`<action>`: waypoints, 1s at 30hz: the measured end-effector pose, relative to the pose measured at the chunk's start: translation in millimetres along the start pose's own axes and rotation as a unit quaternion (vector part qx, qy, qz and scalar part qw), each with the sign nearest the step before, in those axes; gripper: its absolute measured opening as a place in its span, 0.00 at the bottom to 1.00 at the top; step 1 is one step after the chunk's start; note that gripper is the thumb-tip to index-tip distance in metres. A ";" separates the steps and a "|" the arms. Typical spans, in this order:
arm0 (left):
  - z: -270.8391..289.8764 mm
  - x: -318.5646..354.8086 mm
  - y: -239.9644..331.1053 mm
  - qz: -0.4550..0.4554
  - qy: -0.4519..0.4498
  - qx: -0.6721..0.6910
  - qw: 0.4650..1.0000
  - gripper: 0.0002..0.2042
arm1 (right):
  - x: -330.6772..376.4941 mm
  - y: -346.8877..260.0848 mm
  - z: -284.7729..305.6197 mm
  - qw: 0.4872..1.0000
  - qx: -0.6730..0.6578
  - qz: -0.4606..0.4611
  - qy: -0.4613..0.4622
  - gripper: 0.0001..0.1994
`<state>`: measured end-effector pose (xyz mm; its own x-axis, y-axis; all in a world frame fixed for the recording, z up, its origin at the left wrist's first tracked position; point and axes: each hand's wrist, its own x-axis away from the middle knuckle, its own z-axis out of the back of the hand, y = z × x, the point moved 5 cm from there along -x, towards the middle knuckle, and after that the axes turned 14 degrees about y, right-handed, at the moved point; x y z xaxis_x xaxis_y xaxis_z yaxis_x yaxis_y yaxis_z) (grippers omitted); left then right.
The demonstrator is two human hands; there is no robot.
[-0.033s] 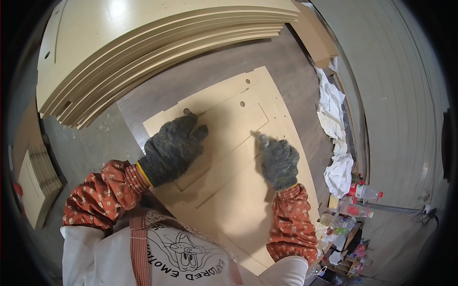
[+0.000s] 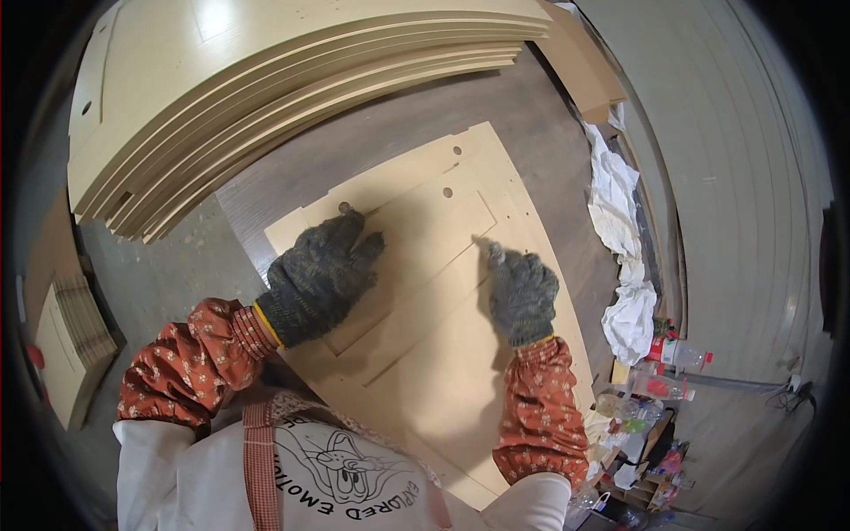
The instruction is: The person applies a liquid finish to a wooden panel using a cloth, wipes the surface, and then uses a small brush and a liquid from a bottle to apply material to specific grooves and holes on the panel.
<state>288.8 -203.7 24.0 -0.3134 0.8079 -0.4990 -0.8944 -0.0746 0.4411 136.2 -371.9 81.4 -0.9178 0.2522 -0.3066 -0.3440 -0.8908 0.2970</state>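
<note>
Several pale wooden panels lie stacked in steps on a dark brown table (image 2: 496, 115). My left hand (image 2: 319, 274), in a dark grey knit glove, lies over the left corner of the smaller top panel (image 2: 416, 234), its fingers curled on the edge. Also gloved, my right hand (image 2: 522, 292) rests flat on the lower, larger panel (image 2: 443, 389). Its index fingertip touches the top panel's right edge. Two small round holes show near the far end of the panels. Both forearms wear red flowered sleeves.
A tall stack of long pale boards (image 2: 266, 97) lies across the far side of the table. White rags (image 2: 624, 265) hang along the right edge, with plastic bottles (image 2: 673, 354) and clutter below them. A small stack of boards (image 2: 71, 345) stands on the floor at left.
</note>
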 end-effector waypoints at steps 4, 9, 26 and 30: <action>-0.2 -1.4 3.3 0.004 -0.013 0.020 1.000 0.26 | 16.8 -14.1 -6.3 0.999 -0.041 0.012 0.007 0.09; 1.0 5.4 7.1 -0.033 0.033 -0.001 0.999 0.24 | 76.5 0.9 27.3 0.974 -0.105 -0.182 0.084 0.16; 2.2 5.2 -1.5 0.136 0.082 -0.146 0.977 0.24 | 548.0 104.2 109.6 0.680 0.066 -0.711 0.168 0.15; 12.5 18.4 -18.0 0.194 0.055 -0.271 0.941 0.28 | 515.4 109.2 116.9 0.747 0.244 -0.618 0.008 0.20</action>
<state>303.1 -180.2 16.2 -0.6542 0.5952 -0.4667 -0.7280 -0.6628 0.1752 -397.5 -295.0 61.6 0.1622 0.7604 -0.6289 -0.9621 0.2636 0.0705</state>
